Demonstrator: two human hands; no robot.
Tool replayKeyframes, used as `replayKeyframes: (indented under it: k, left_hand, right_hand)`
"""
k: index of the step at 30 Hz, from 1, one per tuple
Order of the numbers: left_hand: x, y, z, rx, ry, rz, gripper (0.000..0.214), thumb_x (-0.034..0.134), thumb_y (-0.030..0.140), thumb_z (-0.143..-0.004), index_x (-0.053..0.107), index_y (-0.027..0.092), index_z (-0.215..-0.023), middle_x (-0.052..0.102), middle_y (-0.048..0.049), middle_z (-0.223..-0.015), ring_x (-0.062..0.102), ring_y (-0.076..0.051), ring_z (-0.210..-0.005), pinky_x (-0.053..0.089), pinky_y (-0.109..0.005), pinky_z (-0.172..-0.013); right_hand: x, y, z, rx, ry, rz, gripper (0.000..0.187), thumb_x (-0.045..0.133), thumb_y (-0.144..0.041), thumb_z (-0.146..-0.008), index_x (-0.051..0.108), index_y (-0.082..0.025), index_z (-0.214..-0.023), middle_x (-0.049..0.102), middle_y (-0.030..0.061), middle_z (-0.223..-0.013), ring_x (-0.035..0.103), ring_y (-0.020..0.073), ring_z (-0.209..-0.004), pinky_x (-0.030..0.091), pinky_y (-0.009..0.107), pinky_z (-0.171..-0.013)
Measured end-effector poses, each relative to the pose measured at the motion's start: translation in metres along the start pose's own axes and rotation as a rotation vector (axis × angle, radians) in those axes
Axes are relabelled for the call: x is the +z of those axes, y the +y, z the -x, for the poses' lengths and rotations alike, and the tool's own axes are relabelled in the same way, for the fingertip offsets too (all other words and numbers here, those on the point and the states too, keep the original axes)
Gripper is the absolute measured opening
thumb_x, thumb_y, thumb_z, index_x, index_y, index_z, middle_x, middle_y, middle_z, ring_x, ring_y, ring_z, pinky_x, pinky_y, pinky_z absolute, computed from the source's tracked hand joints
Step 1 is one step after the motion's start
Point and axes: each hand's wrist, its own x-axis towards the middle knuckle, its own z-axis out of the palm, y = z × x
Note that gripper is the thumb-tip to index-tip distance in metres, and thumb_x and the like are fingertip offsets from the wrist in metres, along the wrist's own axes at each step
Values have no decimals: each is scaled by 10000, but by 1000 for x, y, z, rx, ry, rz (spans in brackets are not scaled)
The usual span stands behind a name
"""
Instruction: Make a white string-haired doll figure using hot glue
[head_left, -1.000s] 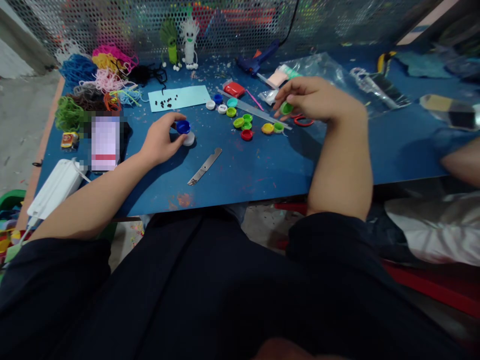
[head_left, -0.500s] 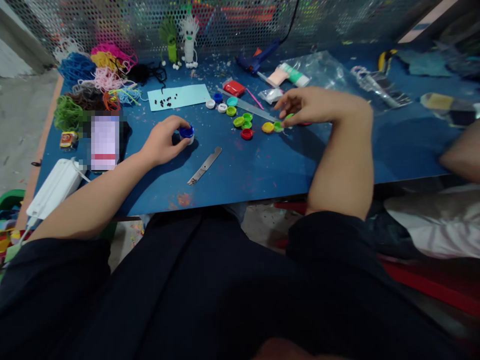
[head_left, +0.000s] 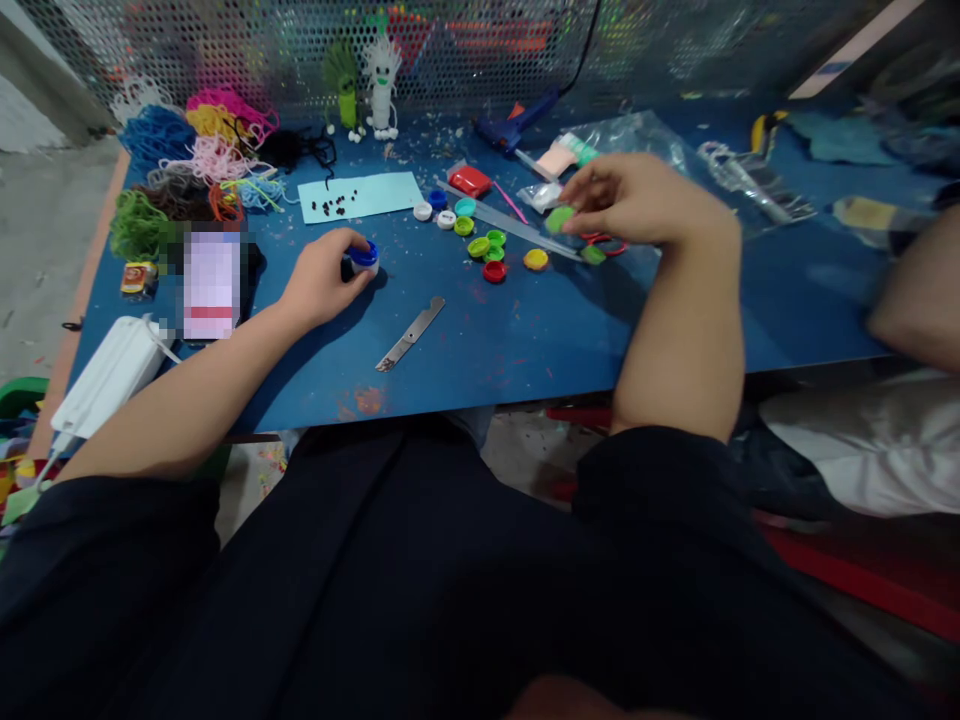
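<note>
My left hand (head_left: 319,277) is closed around a small white pot with a blue top (head_left: 365,258), thumb and fingers on its sides. My right hand (head_left: 626,203) is raised a little over the table and pinches a light green cap (head_left: 559,219) between thumb and fingers. Below it lie another green cap (head_left: 593,256) and red-handled scissors (head_left: 613,246), partly hidden by the hand. A yellow cap (head_left: 535,260), a red cap (head_left: 494,271) and several green, white and blue ones lie to the left of that hand. Between my arms rests a flat metal blade (head_left: 411,334).
A pale blue card (head_left: 361,198) carries tiny black pieces. Yarn bundles (head_left: 212,157), a phone (head_left: 211,285) and a white power strip (head_left: 111,372) lie at left. At the back are two yarn-haired figures (head_left: 382,95) and a blue glue gun (head_left: 517,122). Another person's arm (head_left: 916,285) is at right.
My right hand has lifted a green cap off the table. My left hand and the blue-topped pot have shifted slightly left.
</note>
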Motion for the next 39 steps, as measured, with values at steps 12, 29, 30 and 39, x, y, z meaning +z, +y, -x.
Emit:
replayKeyframes:
  k: [12,29,30,39]
  left_hand:
    - [9,72,35,-71,24,449,595,578,717,-1022,523,270,-1411,715,-118,-1267,731,-281,-1195,616,-476,-989]
    - [31,53,27,-211,56,835,491,621,651,-1039,638,229,-1290,780,-97,-1154,788,-203,-975,666,-389,-891]
    - [32,51,27,-215,61,835,473,616,626,-1049,637,226,-1300,781,-103,-1173,790,-203,-983,669,-390,-895]
    - [31,44,24,-194,91,762,463,618,603,-1043,613,244,-1336,778,-90,-1175,785,-200,-1000,657,-380,-881]
  right_hand:
    - [122,-86,14,-389,-16,-796,644,999,-612,-687,617,-255,-1061,716,13,-924,699,190,-823,643,410,-786]
    - [146,-73,8,-877,-236,-40,339,789,-577,-931,772,-263,-1060,720,104,-1124,631,311,-1079,491,509,-994]
    - [146,-73,8,-878,-253,7,322,753,-562,-960,765,-259,-1070,714,109,-1122,624,309,-1071,486,499,-975]
    - [152,-84,22,-800,-363,126,136,630,-368,-1021,628,-231,-1027,700,92,-1011,593,265,-954,450,431,-894]
